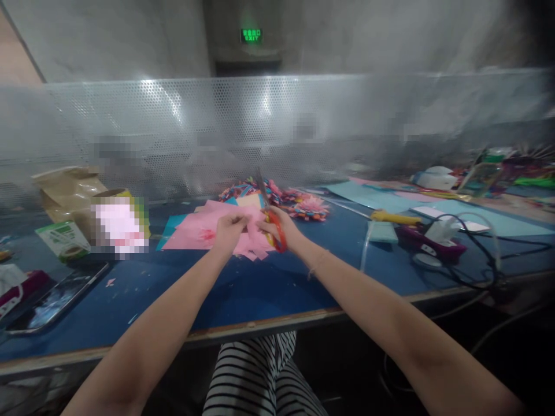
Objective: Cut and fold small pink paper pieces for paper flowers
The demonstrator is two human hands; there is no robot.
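My right hand (277, 226) is closed round the orange handles of a pair of scissors (271, 216), whose blades point up and away. My left hand (229, 228) pinches a piece of pink paper (249, 222) right beside the blades. Both hands hover over a pile of pink paper sheets (199, 231) on the blue table (260, 289). Behind the pile lies a heap of coloured paper flowers (299, 202).
A phone (56, 300), a green-and-white box (63, 240), a tape roll and a brown paper bag (65, 188) sit at left. A yellow-handled tool (392, 217), a glue gun with cables (437, 237) and light blue sheets (390, 199) lie at right. A perforated metal screen backs the table.
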